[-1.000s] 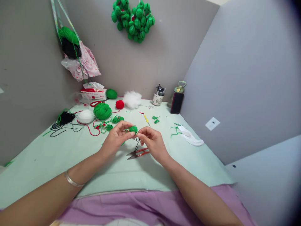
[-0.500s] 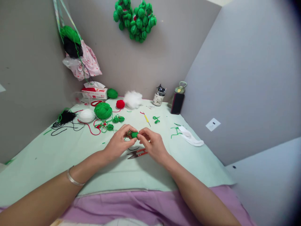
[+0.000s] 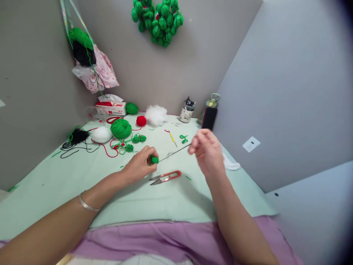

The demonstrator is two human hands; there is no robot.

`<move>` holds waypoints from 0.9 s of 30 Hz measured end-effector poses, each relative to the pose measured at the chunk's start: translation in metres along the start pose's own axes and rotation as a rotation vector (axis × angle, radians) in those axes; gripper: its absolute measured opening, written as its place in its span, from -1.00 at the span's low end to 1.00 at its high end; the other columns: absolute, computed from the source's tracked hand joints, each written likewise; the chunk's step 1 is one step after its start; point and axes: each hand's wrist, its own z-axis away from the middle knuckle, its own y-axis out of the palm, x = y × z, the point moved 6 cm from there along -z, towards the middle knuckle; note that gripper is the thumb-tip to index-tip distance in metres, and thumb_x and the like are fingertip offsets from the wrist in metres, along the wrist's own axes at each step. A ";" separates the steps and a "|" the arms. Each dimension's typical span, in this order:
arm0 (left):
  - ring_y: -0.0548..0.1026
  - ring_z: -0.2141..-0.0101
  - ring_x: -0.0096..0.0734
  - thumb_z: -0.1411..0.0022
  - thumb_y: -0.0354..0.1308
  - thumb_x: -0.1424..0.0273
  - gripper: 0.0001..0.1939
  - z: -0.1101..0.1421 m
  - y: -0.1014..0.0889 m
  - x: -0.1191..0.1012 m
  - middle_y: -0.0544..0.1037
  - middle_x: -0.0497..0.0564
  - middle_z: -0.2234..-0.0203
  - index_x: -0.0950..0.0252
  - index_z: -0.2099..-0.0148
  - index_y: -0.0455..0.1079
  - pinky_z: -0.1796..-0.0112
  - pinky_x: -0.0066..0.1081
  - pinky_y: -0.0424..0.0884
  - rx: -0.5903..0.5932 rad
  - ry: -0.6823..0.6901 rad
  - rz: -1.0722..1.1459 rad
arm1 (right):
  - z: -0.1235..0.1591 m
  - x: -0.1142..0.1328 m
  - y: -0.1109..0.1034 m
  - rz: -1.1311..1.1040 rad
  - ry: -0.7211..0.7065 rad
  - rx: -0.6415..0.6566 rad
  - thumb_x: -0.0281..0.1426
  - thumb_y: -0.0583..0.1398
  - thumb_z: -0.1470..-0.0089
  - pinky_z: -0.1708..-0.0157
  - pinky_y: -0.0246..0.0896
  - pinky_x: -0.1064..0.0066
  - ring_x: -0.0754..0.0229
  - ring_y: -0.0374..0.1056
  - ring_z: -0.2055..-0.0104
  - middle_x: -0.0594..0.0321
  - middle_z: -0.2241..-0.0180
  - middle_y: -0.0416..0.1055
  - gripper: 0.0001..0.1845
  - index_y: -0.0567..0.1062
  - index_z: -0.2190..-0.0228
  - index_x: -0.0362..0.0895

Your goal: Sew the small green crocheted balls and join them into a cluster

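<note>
My left hand [image 3: 142, 162] is closed around a small green crocheted piece [image 3: 154, 160], over the middle of the table. A black yarn strand [image 3: 175, 152] runs taut from that piece up to the right. My right hand [image 3: 206, 151], slightly blurred, pinches the far end of the strand; whether a needle is in its fingers I cannot tell. Just below and between the hands, thread snips [image 3: 167, 177] with an orange handle lie on the table, blades pointing left. Beyond them lies a yellow-handled crochet hook [image 3: 172, 137].
Left are balls of green [image 3: 120, 128], white [image 3: 101, 135] and red yarn [image 3: 141, 120], a black yarn tangle [image 3: 78, 136] and small green pieces [image 3: 128, 148]. Stuffing [image 3: 156, 115], a tissue box [image 3: 110, 108], a jar [image 3: 186, 113] and a phone [image 3: 209, 118] stand along the walls.
My right hand has pulled away from the green piece, up and to the right, drawing the black yarn taut. My left hand keeps the piece and has shifted slightly left.
</note>
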 end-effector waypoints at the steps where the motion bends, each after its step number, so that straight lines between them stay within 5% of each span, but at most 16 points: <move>1: 0.34 0.39 -0.43 -0.05 0.12 0.49 -0.84 0.000 -0.002 0.001 0.34 -0.09 0.34 0.24 0.26 0.31 0.32 -0.38 0.28 -0.010 -0.011 0.001 | -0.002 0.008 -0.010 -0.016 -0.094 -0.089 -0.30 0.28 -0.10 0.57 0.24 0.56 0.40 0.29 0.62 0.45 0.58 0.34 -0.80 0.36 0.37 -0.09; 3: 0.35 0.38 -0.42 -0.07 0.14 0.47 -0.85 -0.001 -0.006 0.003 0.36 -0.10 0.37 0.24 0.24 0.31 0.32 -0.38 0.27 -0.023 -0.048 0.067 | -0.005 0.018 -0.024 -0.016 -0.203 -0.207 -0.32 0.29 -0.09 0.58 0.19 0.58 0.43 0.24 0.61 0.46 0.57 0.30 -0.81 0.36 0.38 -0.10; 6: 0.41 0.34 -0.38 -0.14 0.19 0.36 -0.79 -0.001 -0.006 0.003 0.41 -0.09 0.38 0.25 0.15 0.34 0.29 -0.37 0.29 0.031 -0.095 0.268 | -0.005 0.015 -0.025 0.077 -0.181 -0.212 -0.34 0.27 -0.11 0.55 0.17 0.56 0.41 0.23 0.58 0.43 0.55 0.30 -0.86 0.40 0.33 -0.10; 10: 0.51 0.23 -0.32 -0.15 0.25 0.29 -0.70 -0.002 -0.007 0.000 0.46 -0.04 0.28 0.26 0.08 0.34 0.17 -0.31 0.34 0.035 -0.110 0.500 | 0.004 -0.003 0.000 0.306 -0.066 -0.011 -0.38 0.19 -0.14 0.53 0.17 0.50 0.36 0.24 0.56 0.41 0.55 0.32 -0.79 0.46 0.14 -0.06; 13: 0.52 0.17 -0.31 -0.14 0.29 0.31 -0.68 -0.002 -0.009 -0.004 0.46 -0.01 0.18 0.26 0.09 0.33 0.07 -0.27 0.37 -0.006 -0.077 0.572 | 0.014 -0.019 0.021 0.497 -0.007 0.142 -0.42 0.15 -0.12 0.49 0.19 0.46 0.34 0.26 0.52 0.35 0.50 0.36 -0.84 0.53 0.27 -0.10; 18: 0.45 0.13 -0.33 -0.18 0.28 0.34 -0.73 0.002 -0.008 -0.010 0.44 0.02 0.16 0.25 0.09 0.36 0.09 -0.31 0.37 -0.052 0.030 0.501 | 0.021 -0.037 0.033 0.663 -0.007 0.212 -0.38 0.22 -0.09 0.38 0.19 0.44 0.31 0.28 0.42 0.27 0.41 0.40 -0.88 0.57 0.41 -0.13; 27: 0.46 0.14 -0.32 -0.20 0.24 0.42 -0.82 0.008 -0.006 -0.014 0.47 0.02 0.19 0.24 0.13 0.38 0.11 -0.30 0.37 -0.158 0.190 0.246 | 0.020 -0.055 0.029 0.549 0.131 0.190 -0.38 0.26 0.02 0.44 0.16 0.45 0.31 0.27 0.47 0.31 0.49 0.38 -0.91 0.53 0.46 -0.16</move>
